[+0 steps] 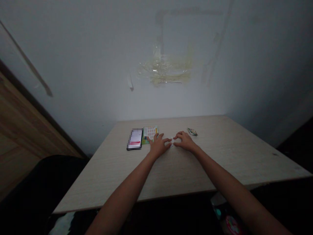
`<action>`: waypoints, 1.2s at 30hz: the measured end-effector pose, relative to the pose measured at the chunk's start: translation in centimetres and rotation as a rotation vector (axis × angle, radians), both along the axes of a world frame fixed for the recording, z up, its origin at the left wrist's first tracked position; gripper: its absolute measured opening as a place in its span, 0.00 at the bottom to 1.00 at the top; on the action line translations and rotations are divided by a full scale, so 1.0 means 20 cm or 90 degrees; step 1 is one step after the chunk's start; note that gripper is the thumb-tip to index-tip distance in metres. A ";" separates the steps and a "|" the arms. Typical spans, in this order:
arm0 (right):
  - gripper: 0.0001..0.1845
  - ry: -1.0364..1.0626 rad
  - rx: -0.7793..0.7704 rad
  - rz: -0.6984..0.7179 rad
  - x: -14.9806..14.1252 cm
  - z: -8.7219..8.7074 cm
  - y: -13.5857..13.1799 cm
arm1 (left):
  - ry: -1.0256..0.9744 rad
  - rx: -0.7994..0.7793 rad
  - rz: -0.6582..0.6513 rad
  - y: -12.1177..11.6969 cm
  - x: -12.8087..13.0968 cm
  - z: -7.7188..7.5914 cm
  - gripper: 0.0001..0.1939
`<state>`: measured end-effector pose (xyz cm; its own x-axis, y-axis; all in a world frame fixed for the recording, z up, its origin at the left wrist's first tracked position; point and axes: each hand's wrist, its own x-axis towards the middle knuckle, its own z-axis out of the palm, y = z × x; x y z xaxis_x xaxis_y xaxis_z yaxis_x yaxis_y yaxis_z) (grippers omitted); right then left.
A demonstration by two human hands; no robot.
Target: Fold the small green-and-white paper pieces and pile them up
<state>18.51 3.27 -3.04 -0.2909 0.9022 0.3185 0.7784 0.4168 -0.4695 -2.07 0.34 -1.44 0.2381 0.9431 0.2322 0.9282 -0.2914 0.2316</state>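
A small white piece (pixel 172 143), perhaps paper, lies between my two hands near the middle of the table. Its thumb and forefinger at the left edge of the piece, my left hand (pixel 158 146) keeps its other fingers spread toward a printed green-and-white booklet (pixel 150 132). From the opposite side, my right hand (pixel 186 142) pinches the piece with bent fingers. Fingertips partly cover it, so its exact shape is hard to make out. Just beyond my right hand sits a little pile of colourful cut pieces or packets (pixel 192 131).
A phone (pixel 135 139) with a lit, partly blurred screen lies left of the booklet. The pale wooden table (pixel 220 147) reaches back to a grey wall (pixel 97 65) bearing peeling tape (pixel 168 70). Below the front edge at right are a few coloured items (pixel 231 223).
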 end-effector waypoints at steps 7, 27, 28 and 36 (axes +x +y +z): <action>0.12 0.027 0.036 -0.014 -0.01 -0.02 -0.01 | 0.007 0.058 0.028 0.00 0.02 -0.01 0.18; 0.19 -0.052 0.051 -0.050 -0.07 0.02 -0.05 | -0.035 0.010 0.051 0.02 0.02 0.03 0.16; 0.19 -0.052 0.050 -0.051 -0.07 0.02 -0.06 | -0.036 0.009 0.051 0.02 0.02 0.03 0.16; 0.22 -0.043 0.038 -0.038 -0.07 0.01 -0.06 | -0.057 0.025 0.053 0.04 0.02 0.00 0.15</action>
